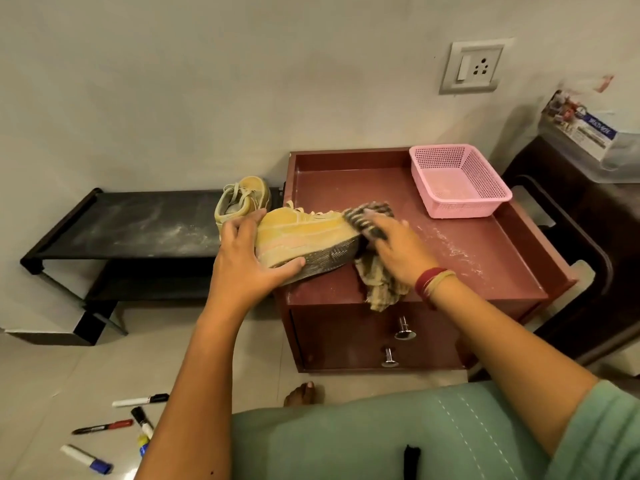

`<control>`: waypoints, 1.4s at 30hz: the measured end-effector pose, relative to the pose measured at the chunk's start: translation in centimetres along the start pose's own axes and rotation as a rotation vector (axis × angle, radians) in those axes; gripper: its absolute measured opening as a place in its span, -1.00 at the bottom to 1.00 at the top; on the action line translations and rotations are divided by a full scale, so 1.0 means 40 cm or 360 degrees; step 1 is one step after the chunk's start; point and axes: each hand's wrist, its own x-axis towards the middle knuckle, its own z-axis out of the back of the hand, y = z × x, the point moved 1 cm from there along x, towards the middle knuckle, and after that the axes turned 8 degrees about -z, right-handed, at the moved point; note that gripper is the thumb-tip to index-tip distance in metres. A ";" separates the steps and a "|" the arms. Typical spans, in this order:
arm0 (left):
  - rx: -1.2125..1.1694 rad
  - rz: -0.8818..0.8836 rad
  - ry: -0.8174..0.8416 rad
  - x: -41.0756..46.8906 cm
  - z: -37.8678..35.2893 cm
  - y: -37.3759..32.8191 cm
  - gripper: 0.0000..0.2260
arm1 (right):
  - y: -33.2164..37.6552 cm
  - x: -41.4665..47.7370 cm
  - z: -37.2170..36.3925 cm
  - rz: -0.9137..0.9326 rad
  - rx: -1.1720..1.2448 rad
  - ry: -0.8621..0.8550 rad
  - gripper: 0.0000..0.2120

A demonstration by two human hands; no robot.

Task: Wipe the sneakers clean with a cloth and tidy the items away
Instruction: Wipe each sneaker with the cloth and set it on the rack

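A yellow sneaker (304, 233) lies tilted on its side on the red-brown cabinet top (346, 181), its grey sole facing me. My left hand (249, 258) grips its heel end, thumb under the sole. My right hand (394, 251) presses a checked cloth (370, 216) against the toe end; the cloth's loose end hangs over the cabinet's front edge. The second yellow sneaker (239, 202) stands on the black low rack (138, 223) just left of the cabinet.
A pink mesh basket (457, 181) sits at the cabinet's back right. White dust streaks the cabinet top and rack. Several markers (138, 420) lie on the tiled floor at lower left. A dark wooden piece of furniture (571, 237) stands right. My foot (304, 393) is below the cabinet drawers.
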 end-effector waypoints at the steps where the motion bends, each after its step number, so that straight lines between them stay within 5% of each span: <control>1: 0.0000 0.0000 0.0017 0.001 -0.002 -0.005 -0.16 | -0.024 0.019 0.008 -0.0159 0.0125 -0.0027 -0.66; 3: 0.0014 0.0011 0.0032 0.003 -0.009 -0.017 -0.15 | -0.036 0.030 0.012 -0.0198 0.0286 -0.0010 -0.69; 8: 0.0034 0.0123 -0.0016 0.019 -0.026 -0.023 -0.12 | 0.012 -0.014 -0.010 0.0463 0.0017 0.0249 -0.56; 12: 0.0054 0.0097 -0.0022 0.021 -0.027 -0.019 -0.18 | -0.019 0.021 -0.007 0.0133 0.0243 -0.0016 -0.65; 16: 0.0058 0.0112 -0.0027 0.022 -0.027 -0.020 -0.16 | -0.030 0.015 -0.013 0.0392 0.0168 0.0128 -0.66; 26: 0.0045 0.0096 -0.0037 0.022 -0.029 -0.023 -0.22 | -0.103 0.062 0.029 -0.0437 0.0439 -0.0150 -0.76; 29: 0.0054 0.0113 -0.0040 0.026 -0.028 -0.021 -0.23 | -0.066 0.050 0.033 -0.0181 0.0673 -0.0215 -0.78; 32: 0.0049 0.0113 -0.0046 0.026 -0.029 -0.024 -0.23 | -0.046 0.031 -0.008 0.0215 0.0399 0.0086 -0.67; 42: 0.0026 0.0087 -0.0059 0.024 -0.032 -0.018 -0.18 | -0.076 0.040 -0.020 -0.0035 0.0588 0.0055 -0.64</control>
